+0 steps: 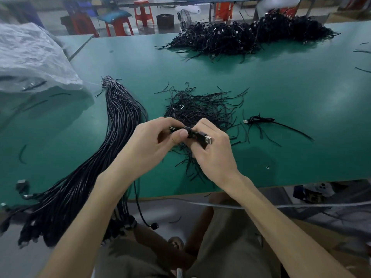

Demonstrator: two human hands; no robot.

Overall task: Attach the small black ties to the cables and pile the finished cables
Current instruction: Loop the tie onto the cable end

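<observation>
Both hands hold one coiled black USB cable (201, 137) above the green table (281, 93). My left hand (148, 145) pinches the coil between thumb and fingers. My right hand (210, 153) grips its other side, with the silver USB plug sticking out past the fingers. Under the hands lies a loose heap of small black ties (200, 107). A long bundle of untied black cables (118, 125) runs along the left and hangs over the near edge. A big pile of finished cables (247, 37) sits at the far right.
One tied cable (261, 120) lies alone right of the tie heap. A crumpled clear plastic bag (34, 61) covers the far left of the table. Stray ties lie near the right edge. Red stools (143, 12) stand beyond the table.
</observation>
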